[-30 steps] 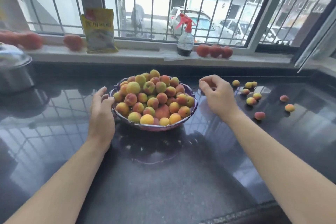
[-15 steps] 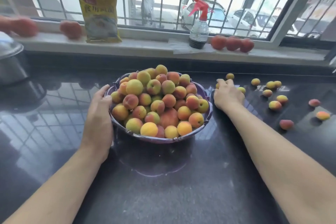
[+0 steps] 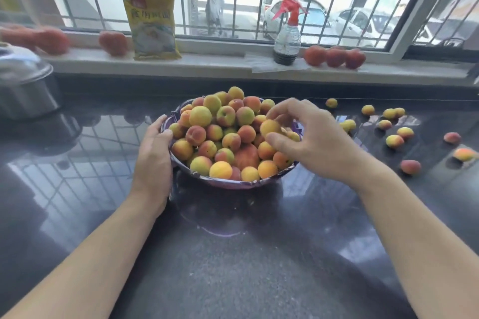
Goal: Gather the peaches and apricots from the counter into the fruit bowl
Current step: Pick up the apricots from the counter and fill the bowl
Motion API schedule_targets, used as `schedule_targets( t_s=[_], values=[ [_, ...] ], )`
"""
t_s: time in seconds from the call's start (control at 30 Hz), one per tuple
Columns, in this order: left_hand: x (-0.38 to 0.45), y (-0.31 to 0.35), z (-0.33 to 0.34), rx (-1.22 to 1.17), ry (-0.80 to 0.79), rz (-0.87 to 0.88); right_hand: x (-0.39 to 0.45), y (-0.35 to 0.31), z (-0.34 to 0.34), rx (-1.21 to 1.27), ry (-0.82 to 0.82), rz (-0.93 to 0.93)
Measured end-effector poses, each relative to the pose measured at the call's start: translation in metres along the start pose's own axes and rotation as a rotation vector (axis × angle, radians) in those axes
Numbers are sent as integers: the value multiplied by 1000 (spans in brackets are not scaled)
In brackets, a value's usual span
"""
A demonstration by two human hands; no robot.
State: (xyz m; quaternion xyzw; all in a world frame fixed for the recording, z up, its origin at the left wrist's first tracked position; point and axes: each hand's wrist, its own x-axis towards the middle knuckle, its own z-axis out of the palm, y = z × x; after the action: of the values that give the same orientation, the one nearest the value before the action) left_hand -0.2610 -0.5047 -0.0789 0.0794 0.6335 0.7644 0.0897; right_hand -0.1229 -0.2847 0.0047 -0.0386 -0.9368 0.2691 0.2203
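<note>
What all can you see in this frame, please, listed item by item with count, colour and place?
Fruit bowl: one, purple, centre of the counter, heaped with fruit.
Fruit in bowl: dozens, yellow-orange and red.
Loose fruit: about a dozen, yellow to red, on the counter right of the bowl.
Held apricot: one, yellow, over the bowl's right side.
Counter: one, dark, glossy.
Large red fruit: three right on the windowsill, more blurred at left.
Spray bottle: one, clear with red trigger, on the sill.
Yellow packet: one, on the sill.
Metal pot: one, far left.
Left hand: on the bowl's left rim.
Right hand: pinching the apricot.
</note>
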Motion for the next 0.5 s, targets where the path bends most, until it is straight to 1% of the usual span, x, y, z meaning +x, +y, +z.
schedule_targets(
  t_s=[0.1,0.17,0.23,0.3,0.37,0.4,0.43,0.47,0.5],
  values=[
    [-1,2,0,-3,-39,-11,-4,-8,22,-295,-10,-192],
    [-1,4,-1,8,-36,-10,-4,-7,27,-361,-34,-214],
    [-1,4,-4,14,-31,-18,-3,-6,22,-299,-8,-198],
    [1,2,-5,9,-30,-23,-2,-1,11,-146,125,-164],
    [0,2,-5,16,-28,-25,5,23,-2,-33,323,-50],
    [0,1,-4,2,-19,-23,11,48,-7,-38,410,46],
    [1,0,-4,-9,-12,-19,16,77,-10,-97,457,164],
    [2,-1,-4,-9,-8,-15,20,106,-11,-191,449,293],
    [2,-1,-3,-11,-5,-13,21,134,-9,-288,386,418]
  ],
)
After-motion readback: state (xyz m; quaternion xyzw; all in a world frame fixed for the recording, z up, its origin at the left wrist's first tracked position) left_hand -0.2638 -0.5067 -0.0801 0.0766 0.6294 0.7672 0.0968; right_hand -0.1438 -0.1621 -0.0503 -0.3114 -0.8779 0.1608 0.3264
